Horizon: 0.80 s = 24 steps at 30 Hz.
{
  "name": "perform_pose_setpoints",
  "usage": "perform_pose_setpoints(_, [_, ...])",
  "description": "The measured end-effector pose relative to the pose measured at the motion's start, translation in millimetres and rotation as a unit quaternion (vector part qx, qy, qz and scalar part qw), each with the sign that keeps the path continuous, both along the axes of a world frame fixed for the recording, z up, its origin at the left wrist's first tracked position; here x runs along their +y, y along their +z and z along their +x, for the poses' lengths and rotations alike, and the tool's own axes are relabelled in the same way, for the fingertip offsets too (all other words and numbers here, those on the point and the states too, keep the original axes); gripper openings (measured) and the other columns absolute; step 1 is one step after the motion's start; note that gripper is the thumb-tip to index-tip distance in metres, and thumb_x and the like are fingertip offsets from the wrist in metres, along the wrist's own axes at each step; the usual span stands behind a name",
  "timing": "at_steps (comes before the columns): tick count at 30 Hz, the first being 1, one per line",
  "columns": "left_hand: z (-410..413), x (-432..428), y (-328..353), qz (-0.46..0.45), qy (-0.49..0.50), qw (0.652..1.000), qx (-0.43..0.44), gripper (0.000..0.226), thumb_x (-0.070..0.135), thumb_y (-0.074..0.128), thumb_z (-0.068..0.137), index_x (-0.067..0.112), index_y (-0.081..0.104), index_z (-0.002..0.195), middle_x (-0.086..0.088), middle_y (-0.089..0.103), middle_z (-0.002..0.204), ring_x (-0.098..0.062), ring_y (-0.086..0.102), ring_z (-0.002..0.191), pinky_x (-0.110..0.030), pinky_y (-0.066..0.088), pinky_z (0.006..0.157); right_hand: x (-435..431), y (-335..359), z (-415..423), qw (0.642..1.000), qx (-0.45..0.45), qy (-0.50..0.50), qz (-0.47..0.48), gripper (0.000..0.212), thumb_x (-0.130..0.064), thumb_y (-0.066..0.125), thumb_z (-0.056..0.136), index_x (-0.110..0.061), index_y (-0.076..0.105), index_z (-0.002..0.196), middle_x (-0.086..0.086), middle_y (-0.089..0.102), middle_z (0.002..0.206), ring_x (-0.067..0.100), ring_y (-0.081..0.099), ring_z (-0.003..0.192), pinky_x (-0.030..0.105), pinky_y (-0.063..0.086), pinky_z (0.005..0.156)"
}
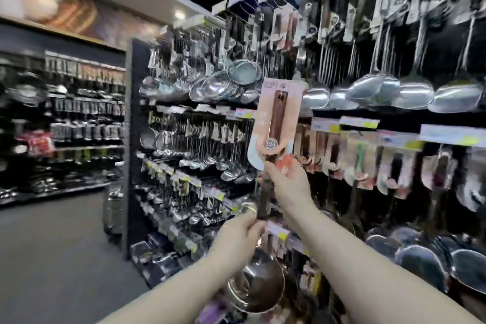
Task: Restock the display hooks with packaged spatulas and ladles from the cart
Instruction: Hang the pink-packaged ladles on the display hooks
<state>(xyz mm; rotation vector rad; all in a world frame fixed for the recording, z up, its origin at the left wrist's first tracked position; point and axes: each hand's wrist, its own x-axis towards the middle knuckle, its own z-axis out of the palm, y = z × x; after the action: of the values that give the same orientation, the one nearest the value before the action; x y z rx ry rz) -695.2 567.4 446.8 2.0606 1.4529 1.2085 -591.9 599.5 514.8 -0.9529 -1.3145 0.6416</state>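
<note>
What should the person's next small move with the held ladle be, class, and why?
Probably lift the ladle toward the hooks of the matching pink-carded row to its right. Both hands grip it: the right hand at the card's lower edge, the left hand on the handle, bowl hanging down. The card's top is free, not yet on any hook.

Packaged ladle (pixel 273 139) standing upright betw. both hands, in front of display rack (pixel 394 124); right hand (pixel 286 179) sitting above left hand (pixel 242 229), bowl lowest.
</note>
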Motion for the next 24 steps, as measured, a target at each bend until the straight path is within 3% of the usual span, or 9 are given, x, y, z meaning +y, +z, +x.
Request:
perform_pose_setpoints(3, [3, 62, 30, 0.011, 0.007, 1.000, 0.001, 0.039, 0.028, 0.047, 0.095, 0.021, 0.039, 0.057, 0.005, 0.047, 0.058, -0.012, 0.044, 0.060, -0.031, 0.027, 0.058, 57, 33, 3, 1.000, -0.007, 0.013, 0.025, 0.006, -0.018, 0.059, 0.089, -0.018, 0.053, 0.089, 0.009, 0.064, 0.084, 0.022, 0.067, 0.074, 0.030, 0.054, 0.066])
perform_pose_setpoints(7, [14, 138, 62, 0.028, 0.008, 0.999, -0.036, 0.037, 0.028, 0.046, 0.095, 0.020, 0.042, 0.059, -0.001, 0.057, 0.065, -0.016, 0.050, 0.066, -0.031, 0.036, 0.063, 133, 73, 5, 0.998, -0.019, 0.016, 0.055, 0.016, -0.028, 0.066, 0.081, -0.024, 0.055, 0.092, 0.013, 0.067, 0.096, 0.030, 0.065, 0.086, 0.052, 0.053, 0.088])
perform_pose_setpoints(13, [7, 240, 108, 0.084, 0.009, 0.995, -0.045, 0.039, 0.030, 0.047, 0.094, 0.021, 0.040, 0.057, 0.006, 0.047, 0.060, -0.004, 0.043, 0.057, -0.017, 0.032, 0.054, 230, 127, 2, 0.991, -0.065, -0.016, 0.116, 0.014, -0.018, 0.062, 0.087, -0.014, 0.052, 0.096, 0.001, 0.063, 0.096, 0.019, 0.059, 0.090, 0.027, 0.044, 0.075])
perform_pose_setpoints(15, [2, 271, 129, 0.104, 0.011, 0.994, -0.035, 0.039, 0.030, 0.047, 0.094, 0.020, 0.040, 0.057, 0.006, 0.046, 0.060, -0.003, 0.043, 0.059, -0.015, 0.032, 0.054, 259, 147, -3, 0.986, -0.077, -0.040, 0.140, 0.014, -0.016, 0.062, 0.087, -0.016, 0.049, 0.092, 0.003, 0.061, 0.092, 0.022, 0.060, 0.090, 0.029, 0.044, 0.075])
perform_pose_setpoints(17, [-4, 300, 150, 0.108, -0.004, 0.994, -0.033, 0.036, 0.029, 0.046, 0.094, 0.019, 0.047, 0.060, 0.005, 0.052, 0.063, -0.009, 0.050, 0.064, -0.019, 0.033, 0.054, 281, 167, -7, 0.982, -0.084, -0.066, 0.153, 0.016, -0.016, 0.061, 0.088, -0.017, 0.046, 0.084, 0.002, 0.056, 0.080, 0.017, 0.060, 0.080, 0.028, 0.046, 0.072])
perform_pose_setpoints(19, [-8, 330, 171, 0.121, -0.024, 0.992, -0.018, 0.028, 0.030, 0.046, 0.094, 0.015, 0.063, 0.078, -0.004, 0.067, 0.082, -0.020, 0.059, 0.085, -0.027, 0.037, 0.068, 301, 188, -13, 0.980, -0.079, -0.078, 0.165, 0.018, -0.011, 0.057, 0.091, -0.015, 0.042, 0.083, -0.002, 0.045, 0.069, 0.002, 0.057, 0.059, 0.017, 0.045, 0.054])
perform_pose_setpoints(20, [-11, 345, 181, 0.128, -0.031, 0.991, -0.014, 0.027, 0.030, 0.046, 0.094, 0.013, 0.066, 0.088, -0.008, 0.069, 0.093, -0.024, 0.060, 0.094, -0.026, 0.038, 0.071, 312, 198, -16, 0.977, -0.082, -0.096, 0.173, 0.018, -0.011, 0.056, 0.092, -0.015, 0.041, 0.082, -0.004, 0.042, 0.067, 0.003, 0.056, 0.058, 0.018, 0.040, 0.050])
perform_pose_setpoints(22, [-19, 376, 201, 0.144, -0.040, 0.989, -0.010, 0.030, 0.032, 0.047, 0.093, 0.008, 0.066, 0.092, -0.013, 0.068, 0.100, -0.027, 0.060, 0.100, -0.027, 0.039, 0.072, 338, 218, -23, 0.965, -0.108, -0.153, 0.182, 0.021, -0.019, 0.058, 0.091, -0.018, 0.042, 0.079, -0.008, 0.041, 0.068, 0.015, 0.050, 0.077, 0.022, 0.033, 0.063])
perform_pose_setpoints(24, [-28, 405, 219, 0.159, -0.064, 0.985, -0.005, 0.030, 0.033, 0.048, 0.093, 0.011, 0.065, 0.084, -0.010, 0.067, 0.087, -0.026, 0.061, 0.090, -0.028, 0.040, 0.067, 365, 236, -31, 0.955, -0.117, -0.200, 0.187, 0.022, -0.022, 0.058, 0.091, -0.020, 0.044, 0.074, -0.007, 0.045, 0.071, 0.018, 0.047, 0.083, 0.025, 0.033, 0.072])
